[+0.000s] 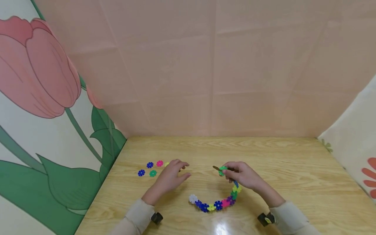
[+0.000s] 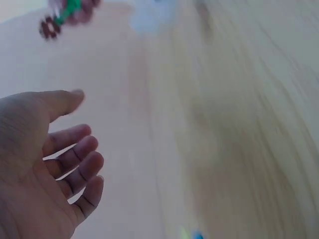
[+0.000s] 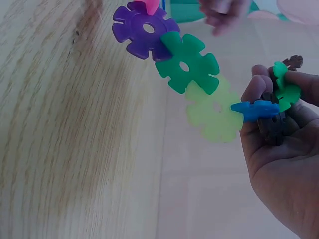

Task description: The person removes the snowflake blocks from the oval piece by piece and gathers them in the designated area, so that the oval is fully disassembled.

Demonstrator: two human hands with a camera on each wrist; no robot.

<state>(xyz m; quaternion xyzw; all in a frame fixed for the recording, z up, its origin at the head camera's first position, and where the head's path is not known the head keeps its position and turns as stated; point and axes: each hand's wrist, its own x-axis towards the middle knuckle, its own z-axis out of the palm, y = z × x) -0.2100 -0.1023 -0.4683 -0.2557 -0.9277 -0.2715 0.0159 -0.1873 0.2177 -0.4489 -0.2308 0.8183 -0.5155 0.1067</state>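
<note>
My right hand (image 1: 245, 175) pinches one end of a chain of interlocking plastic snowflake discs (image 1: 218, 205). At that end a green disc (image 3: 288, 93) shows between thumb and fingers, with a brown disc (image 3: 295, 61) jutting out beyond it. Against the palm sit a dark brown disc (image 3: 271, 130) and a blue one (image 3: 255, 109), partly covered by the fingers. Pale yellow (image 3: 214, 119), green (image 3: 200, 62) and purple (image 3: 133, 31) discs follow. The chain curves down and leftward to a white disc (image 1: 193, 198). Holding nothing, my left hand (image 1: 169, 176) hovers left of the chain, fingers loosely bent.
Left of my left hand, loose discs lie on the wooden table (image 1: 117, 202): two blue (image 1: 141, 173), one pink (image 1: 160, 163), one green (image 1: 153, 173), and a yellow one (image 1: 166, 164) partly hidden by the hand. A pinkish cloth wall (image 1: 211, 81) rises behind the table.
</note>
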